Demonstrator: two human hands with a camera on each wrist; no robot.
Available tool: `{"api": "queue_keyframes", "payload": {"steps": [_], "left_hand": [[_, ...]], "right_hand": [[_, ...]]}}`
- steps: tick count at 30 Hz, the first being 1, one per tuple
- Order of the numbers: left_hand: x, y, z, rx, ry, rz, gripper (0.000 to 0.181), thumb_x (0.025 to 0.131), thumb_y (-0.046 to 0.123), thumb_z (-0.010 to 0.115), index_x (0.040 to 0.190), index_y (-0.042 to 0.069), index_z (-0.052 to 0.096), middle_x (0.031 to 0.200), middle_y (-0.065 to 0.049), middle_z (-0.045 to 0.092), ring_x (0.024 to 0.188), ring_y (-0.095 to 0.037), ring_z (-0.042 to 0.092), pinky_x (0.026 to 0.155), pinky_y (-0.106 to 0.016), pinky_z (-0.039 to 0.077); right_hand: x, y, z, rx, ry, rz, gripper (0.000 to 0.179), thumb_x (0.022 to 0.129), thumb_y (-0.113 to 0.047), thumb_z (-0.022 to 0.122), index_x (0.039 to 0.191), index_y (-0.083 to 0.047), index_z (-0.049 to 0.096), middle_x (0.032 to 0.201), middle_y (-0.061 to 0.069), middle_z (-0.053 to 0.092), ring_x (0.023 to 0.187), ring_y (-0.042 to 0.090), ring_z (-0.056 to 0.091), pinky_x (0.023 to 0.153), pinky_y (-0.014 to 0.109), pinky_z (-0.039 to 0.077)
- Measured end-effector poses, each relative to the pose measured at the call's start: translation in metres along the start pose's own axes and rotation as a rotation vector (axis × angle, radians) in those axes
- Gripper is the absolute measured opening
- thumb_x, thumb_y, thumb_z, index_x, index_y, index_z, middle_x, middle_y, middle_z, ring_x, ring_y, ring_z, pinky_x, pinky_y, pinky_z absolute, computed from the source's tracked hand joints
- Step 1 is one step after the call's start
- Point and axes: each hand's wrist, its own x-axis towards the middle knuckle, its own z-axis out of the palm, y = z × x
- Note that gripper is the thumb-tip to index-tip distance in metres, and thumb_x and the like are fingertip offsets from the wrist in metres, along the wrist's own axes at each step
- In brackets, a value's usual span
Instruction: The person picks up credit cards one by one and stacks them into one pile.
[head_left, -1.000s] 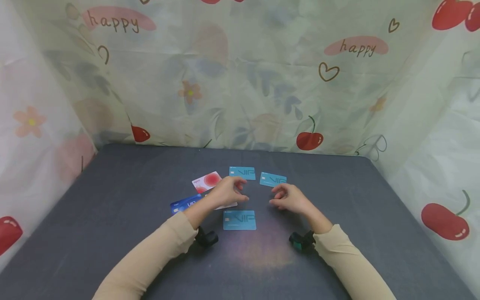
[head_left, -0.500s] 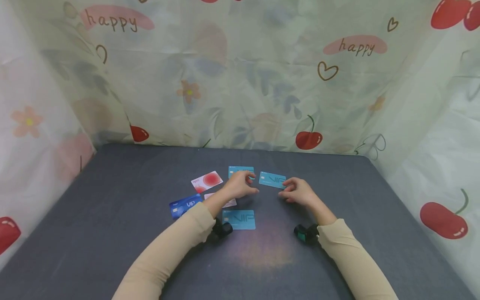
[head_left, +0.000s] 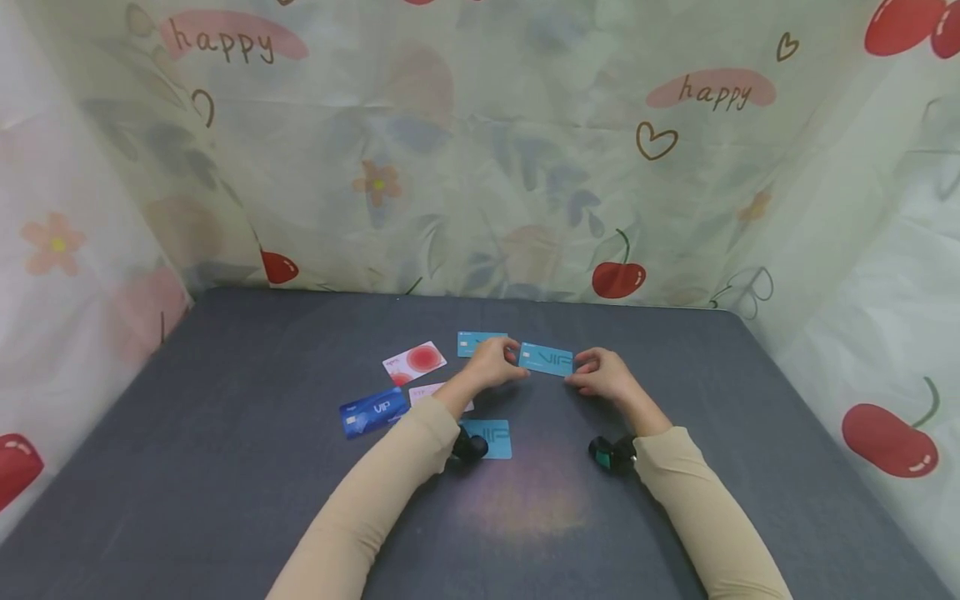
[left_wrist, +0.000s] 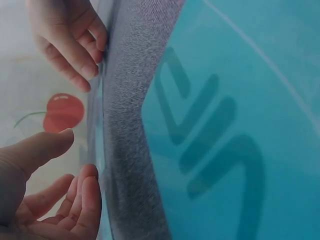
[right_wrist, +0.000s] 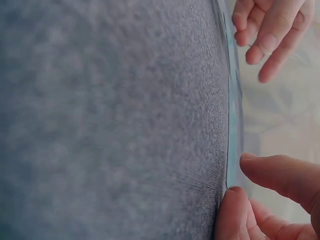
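A teal VIP card [head_left: 546, 358] lies flat on the dark table between my two hands. My left hand [head_left: 491, 364] is at its left edge, thumb and fingers apart with nothing between them in the left wrist view. At the opposite end, my right hand [head_left: 602, 375] has its fingertips by the card's edge; in the right wrist view its thumb [right_wrist: 272, 172] and forefinger stay apart, the forefinger touching or nearly touching the edge. Behind my left hand a second teal card [head_left: 474, 342] is partly hidden. A third teal card [head_left: 497, 439] lies under my left wrist, large in the left wrist view.
Left of my left hand lie a white card with red circles [head_left: 415, 362], a blue VIP card [head_left: 372, 412] and a pale pink card [head_left: 426, 392], partly covered by my forearm. A printed curtain [head_left: 480, 183] stands along the back of the dark table [head_left: 225, 367].
My left hand has moved right, from beside the pale pink card to the teal card's left edge. My right hand has shifted right and slightly away to its right edge.
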Motion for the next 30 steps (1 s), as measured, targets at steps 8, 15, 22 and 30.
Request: {"api": "queue_keyframes", "payload": {"steps": [8, 15, 22, 30], "left_hand": [[0.005, -0.001, 0.007, -0.019, -0.008, -0.049, 0.051, 0.077, 0.015, 0.070, 0.122, -0.001, 0.052, 0.106, -0.015, 0.059, 0.094, -0.024, 0.056, 0.081, -0.031, 0.047], [0.008, -0.001, 0.010, -0.003, -0.006, -0.070, 0.051, 0.077, 0.017, 0.070, 0.121, -0.002, 0.053, 0.106, -0.016, 0.061, 0.091, -0.023, 0.057, 0.076, -0.029, 0.048], [0.010, -0.002, 0.012, 0.003, -0.005, -0.079, 0.051, 0.077, 0.017, 0.070, 0.121, -0.003, 0.053, 0.107, -0.016, 0.060, 0.089, -0.022, 0.056, 0.078, -0.031, 0.048], [0.012, -0.002, 0.014, -0.006, -0.009, -0.084, 0.049, 0.077, 0.016, 0.070, 0.120, -0.003, 0.054, 0.107, -0.016, 0.059, 0.088, -0.020, 0.053, 0.079, -0.031, 0.046]], "right_hand": [[0.009, 0.001, 0.002, -0.016, 0.014, 0.035, 0.053, 0.078, -0.010, 0.068, 0.123, 0.006, 0.044, 0.091, 0.011, 0.053, 0.064, 0.010, 0.055, 0.063, 0.026, 0.053], [0.016, -0.001, 0.001, -0.042, 0.000, 0.068, 0.055, 0.078, -0.011, 0.068, 0.125, 0.004, 0.043, 0.095, 0.012, 0.051, 0.069, 0.012, 0.052, 0.061, 0.023, 0.052], [0.018, -0.003, 0.000, -0.050, -0.013, 0.084, 0.056, 0.078, -0.011, 0.068, 0.126, 0.003, 0.042, 0.095, 0.012, 0.051, 0.069, 0.013, 0.051, 0.058, 0.021, 0.050], [0.020, -0.003, 0.000, -0.059, -0.013, 0.085, 0.057, 0.078, -0.009, 0.068, 0.126, 0.003, 0.042, 0.092, 0.011, 0.051, 0.064, 0.011, 0.050, 0.055, 0.021, 0.049]]}}
